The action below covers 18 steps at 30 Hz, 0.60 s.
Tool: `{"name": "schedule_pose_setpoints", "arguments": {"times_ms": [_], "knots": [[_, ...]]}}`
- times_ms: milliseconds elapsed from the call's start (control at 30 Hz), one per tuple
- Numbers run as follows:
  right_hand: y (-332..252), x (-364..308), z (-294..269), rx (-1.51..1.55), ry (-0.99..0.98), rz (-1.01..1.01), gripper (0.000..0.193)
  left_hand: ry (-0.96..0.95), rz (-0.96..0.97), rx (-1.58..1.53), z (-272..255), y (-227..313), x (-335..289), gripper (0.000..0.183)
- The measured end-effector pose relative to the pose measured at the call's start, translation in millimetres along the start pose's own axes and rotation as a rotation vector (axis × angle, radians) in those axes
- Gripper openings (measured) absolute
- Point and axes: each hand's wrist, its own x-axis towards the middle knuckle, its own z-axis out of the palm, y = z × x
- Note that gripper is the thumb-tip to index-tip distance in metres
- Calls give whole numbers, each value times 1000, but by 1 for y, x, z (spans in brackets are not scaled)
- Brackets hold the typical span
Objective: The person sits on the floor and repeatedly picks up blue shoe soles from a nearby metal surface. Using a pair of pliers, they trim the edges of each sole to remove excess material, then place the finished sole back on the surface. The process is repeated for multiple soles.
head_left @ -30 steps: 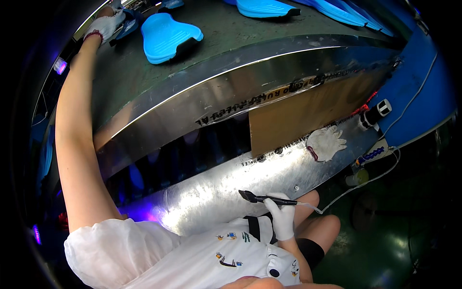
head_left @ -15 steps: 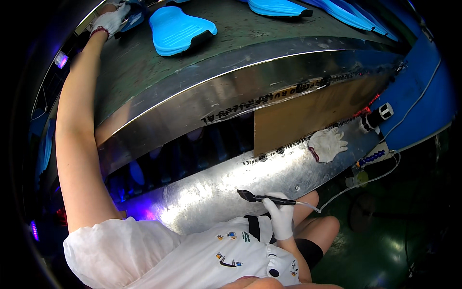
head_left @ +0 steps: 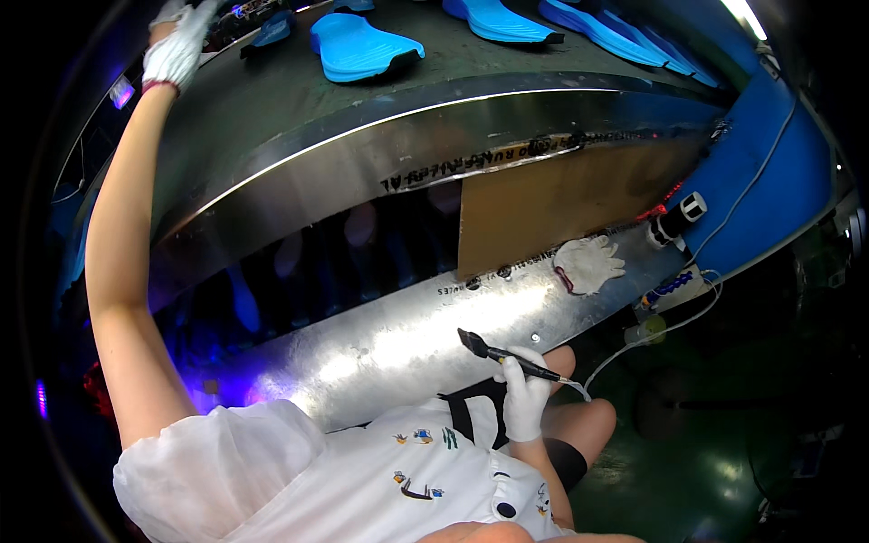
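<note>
My left hand (head_left: 178,52), in a white knit glove with a red cuff, is stretched out at the upper left with its fingers apart; they are partly blurred. It holds nothing that I can see. A dark-blue piece (head_left: 270,33) lies on the dark green surface (head_left: 244,100) just right of it, apart from the fingers. My right hand (head_left: 526,395), in a thin white glove, is closed round a black brush (head_left: 507,354) close to my lap. The brush has a flat dark tip pointing up and left, and a pale cord trails from its other end.
Light-blue ribbed, sole-shaped pieces (head_left: 364,47) with black edges lie on the surface beyond a metal rim (head_left: 362,136). On the lower metal shelf (head_left: 389,353) rest an empty white glove (head_left: 587,264) and a black cylinder (head_left: 676,220). Cardboard (head_left: 552,204) covers part of the opening.
My left hand has come away from the dark-blue piece, which now lies on the surface. In my right hand the brush has tilted more steeply. The view has shifted slightly.
</note>
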Motion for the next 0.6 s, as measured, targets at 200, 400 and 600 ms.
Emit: {"name": "schedule_pose_setpoints", "arguments": {"times_ms": [200,400,600], "knots": [[-13,-15,-32,-19,328,-124,19,596,-145,-805,-109,177,-72,41],[-15,-28,-83,10,600,-182,22,488,257,-1395,-134,339,-211,25],[2,-23,-102,-78,646,-84,21,13,119,-1662,-58,506,-291,32]]}}
